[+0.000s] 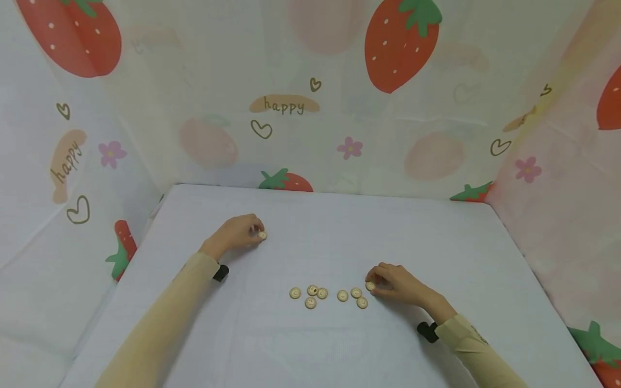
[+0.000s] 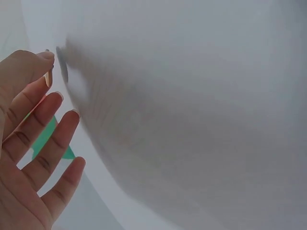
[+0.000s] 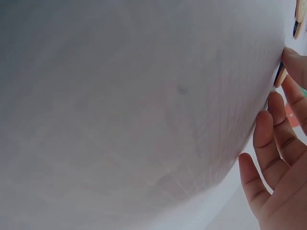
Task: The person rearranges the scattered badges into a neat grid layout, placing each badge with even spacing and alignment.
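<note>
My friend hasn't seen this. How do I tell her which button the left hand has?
Start at the white tabletop and find the left hand over its far, left part. The round beige button is pinched at its thumb and fingertip. It's the only one on its own: the other buttons are all grouped closer to the person.

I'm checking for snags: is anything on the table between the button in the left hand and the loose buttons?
Nothing visible is in the way. The left hand pinches a button, and only white tablecloth shows between it and the nearest loose button. The right hand is farther right, outside that gap.
</note>
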`<state>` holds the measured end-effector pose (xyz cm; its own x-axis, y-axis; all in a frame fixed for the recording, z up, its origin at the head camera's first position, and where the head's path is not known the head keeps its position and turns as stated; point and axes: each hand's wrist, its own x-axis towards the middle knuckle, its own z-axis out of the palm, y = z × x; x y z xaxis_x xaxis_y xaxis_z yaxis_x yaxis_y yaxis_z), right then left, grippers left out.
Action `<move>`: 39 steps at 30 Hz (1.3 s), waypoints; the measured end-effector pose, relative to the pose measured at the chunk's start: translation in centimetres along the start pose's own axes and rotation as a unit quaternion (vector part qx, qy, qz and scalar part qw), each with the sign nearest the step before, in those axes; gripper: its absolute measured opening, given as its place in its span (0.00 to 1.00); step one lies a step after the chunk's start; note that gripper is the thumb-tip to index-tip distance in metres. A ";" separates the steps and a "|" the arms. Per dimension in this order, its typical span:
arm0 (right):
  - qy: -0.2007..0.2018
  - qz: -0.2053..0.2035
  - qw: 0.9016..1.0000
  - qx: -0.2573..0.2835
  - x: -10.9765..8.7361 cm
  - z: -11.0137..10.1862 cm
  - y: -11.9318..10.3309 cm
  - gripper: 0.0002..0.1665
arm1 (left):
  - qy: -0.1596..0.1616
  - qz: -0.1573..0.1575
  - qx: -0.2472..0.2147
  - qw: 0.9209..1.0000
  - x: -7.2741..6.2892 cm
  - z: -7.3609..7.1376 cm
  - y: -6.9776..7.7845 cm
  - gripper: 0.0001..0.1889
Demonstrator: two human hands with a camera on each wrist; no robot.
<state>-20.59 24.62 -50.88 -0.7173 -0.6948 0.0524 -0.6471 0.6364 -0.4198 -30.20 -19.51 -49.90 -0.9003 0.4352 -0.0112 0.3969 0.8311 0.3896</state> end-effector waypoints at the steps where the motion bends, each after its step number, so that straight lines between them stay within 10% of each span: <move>1: 0.000 0.000 1.000 -0.001 0.0 0.0 0.0 0.13 | -0.003 -0.003 -0.003 1.000 0.1 -0.1 0.0 0.12; 39: -0.001 0.008 1.000 -0.011 -0.2 0.1 0.0 0.13 | -0.030 -0.031 -0.046 0.998 2.7 0.0 -1.7 0.18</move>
<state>-20.38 24.75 -51.03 -0.7269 -0.6853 0.0442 -0.6413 0.6545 -0.4004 -33.30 -19.73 -50.54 -0.9092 0.4060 -0.0922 0.3198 0.8229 0.4696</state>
